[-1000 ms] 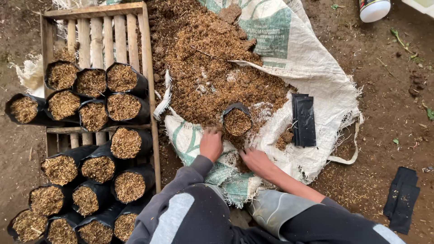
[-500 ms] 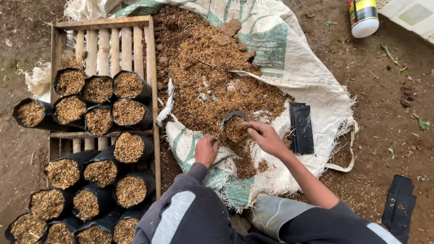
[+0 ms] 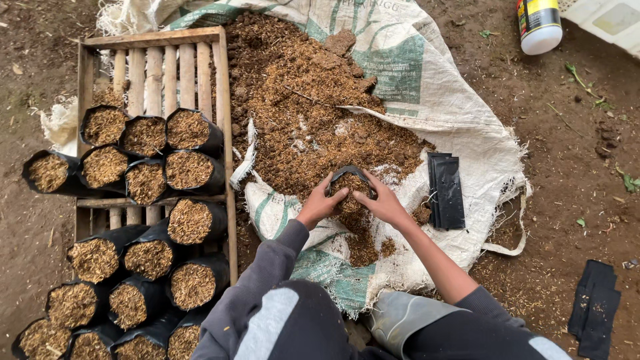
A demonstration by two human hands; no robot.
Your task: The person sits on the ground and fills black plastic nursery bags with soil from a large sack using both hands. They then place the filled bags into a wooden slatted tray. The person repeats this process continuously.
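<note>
A small black plastic grow bag (image 3: 349,175), partly filled with brown husk mix, stands on a white woven sack (image 3: 460,120) at the near edge of a heap of husk and soil (image 3: 300,100). My left hand (image 3: 320,205) grips the bag's left rim. On the right rim rests my right hand (image 3: 380,202), its fingers pressing at the fill. Both hands meet over the bag's near side, hiding its lower part.
A wooden slatted crate (image 3: 160,60) at left holds several filled black bags (image 3: 190,130); more stand below it (image 3: 143,257). A flat stack of empty black bags (image 3: 447,190) lies on the sack, another (image 3: 597,307) on the dirt at right. A white-and-yellow bottle (image 3: 539,23) lies top right.
One second ago both hands were scooping husk near the sack's front edge. The right hand then went to the bag's mouth; the left has since come up onto the rim.
</note>
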